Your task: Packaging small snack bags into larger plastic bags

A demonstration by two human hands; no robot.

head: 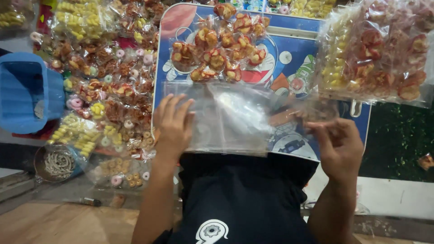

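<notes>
Both hands work at a stack of empty clear plastic bags (226, 118) lying on a small blue table with a cartoon print (289, 68). On the left, the left hand (173, 124) lies flat and open, fingers spread a little, pressing down on the near left part of the stack without gripping it. On the right, the right hand (338, 143) is half curled, thumb and fingertips pinched together on the thin edge of one loose clear bag (312, 110) that lifts away from the right side of the stack; the film there is blurred, so exactly how much of it sits between the fingers cannot be told.

Just beyond the stack, further up the tabletop, rests a filled clear bag of red and yellow round snacks (217, 45). To the right, a much larger clear sack of the same red snacks mixed with yellow pieces (379, 54) overhangs the table's right edge. Left of the table, a heap of small sealed packets of mixed coloured snacks (104, 86) covers the floor, running right up to the table's left side. Further left stands a blue plastic basket (27, 92), and near it, lower down, a small round bowl holding pale thin strips (58, 163). Below the table's near edge, the person's dark shirt (239, 199) fills the bottom centre of the view.
</notes>
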